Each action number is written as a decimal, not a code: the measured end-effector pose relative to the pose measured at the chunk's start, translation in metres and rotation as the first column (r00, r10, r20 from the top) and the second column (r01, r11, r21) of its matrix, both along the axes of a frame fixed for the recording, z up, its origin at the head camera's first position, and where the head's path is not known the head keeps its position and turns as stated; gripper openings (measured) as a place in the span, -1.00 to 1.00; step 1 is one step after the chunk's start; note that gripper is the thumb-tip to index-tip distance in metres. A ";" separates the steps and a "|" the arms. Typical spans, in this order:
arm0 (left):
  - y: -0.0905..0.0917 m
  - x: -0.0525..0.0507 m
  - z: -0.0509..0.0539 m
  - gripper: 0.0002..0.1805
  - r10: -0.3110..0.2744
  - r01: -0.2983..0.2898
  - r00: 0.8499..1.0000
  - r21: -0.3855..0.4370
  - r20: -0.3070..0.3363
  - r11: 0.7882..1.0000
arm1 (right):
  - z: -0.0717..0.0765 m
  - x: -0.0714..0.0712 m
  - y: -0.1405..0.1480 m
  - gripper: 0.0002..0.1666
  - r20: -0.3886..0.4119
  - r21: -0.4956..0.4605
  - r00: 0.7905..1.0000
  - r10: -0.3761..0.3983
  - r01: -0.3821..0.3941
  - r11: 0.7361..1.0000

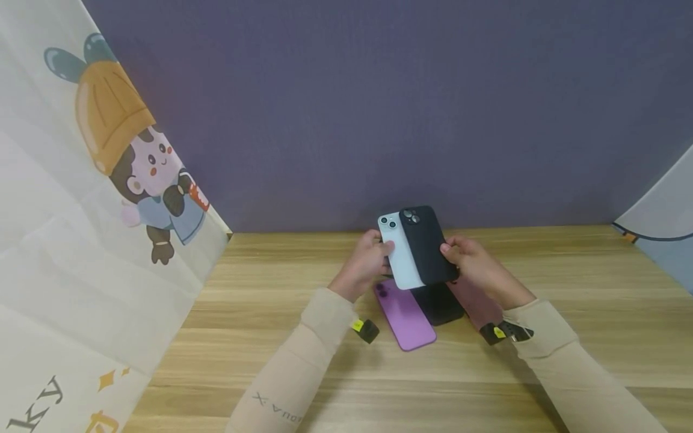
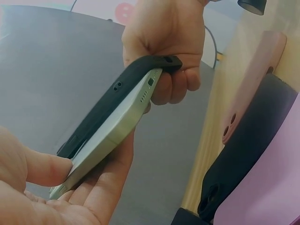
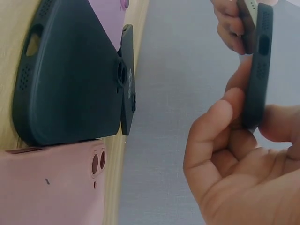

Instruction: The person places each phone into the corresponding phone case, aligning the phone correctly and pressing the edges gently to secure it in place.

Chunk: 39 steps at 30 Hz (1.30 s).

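Observation:
My left hand grips a pale phone by its left edge, camera end away from me. Beside it my right hand pinches a black case, which overlaps the phone's right part. In the left wrist view the case lies slanted over the phone, its end sticking out past the phone's port end. The right wrist view shows fingers and thumb on either side of the case. Below both hands lie a purple phone, a black case and a pink case.
The things lie on a wooden table against a dark purple-grey backdrop. A printed cloth hangs at the left. Behind the lying black case, the right wrist view shows another dark phone-like item.

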<state>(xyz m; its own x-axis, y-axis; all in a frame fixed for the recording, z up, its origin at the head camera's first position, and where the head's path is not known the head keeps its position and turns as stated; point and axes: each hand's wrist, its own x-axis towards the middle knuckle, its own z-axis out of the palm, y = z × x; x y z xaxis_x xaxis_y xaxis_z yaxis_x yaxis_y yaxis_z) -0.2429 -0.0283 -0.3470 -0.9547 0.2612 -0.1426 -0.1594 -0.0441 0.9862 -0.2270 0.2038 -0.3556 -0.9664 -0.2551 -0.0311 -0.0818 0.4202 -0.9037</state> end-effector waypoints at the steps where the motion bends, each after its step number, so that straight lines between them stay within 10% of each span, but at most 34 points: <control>1: 0.000 0.000 -0.001 -0.72 -0.005 0.005 1.000 0.004 -0.003 1.000 | 0.000 0.000 -0.001 -0.61 0.002 0.000 1.000 0.001 -0.001 1.000; 39: 0.001 0.003 -0.003 -0.72 -0.050 0.050 0.999 0.026 -0.001 0.998 | -0.002 0.003 -0.008 -0.58 0.043 -0.008 0.998 0.050 -0.049 0.999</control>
<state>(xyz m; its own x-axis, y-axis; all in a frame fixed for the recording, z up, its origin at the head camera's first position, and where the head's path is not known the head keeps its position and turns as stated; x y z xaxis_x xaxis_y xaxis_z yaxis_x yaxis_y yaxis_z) -0.2400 -0.0268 -0.3504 -0.9403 0.3126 -0.1348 -0.1618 -0.0620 0.9849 -0.2244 0.1960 -0.3576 -0.9504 -0.3029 -0.0706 -0.0631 0.4099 -0.9099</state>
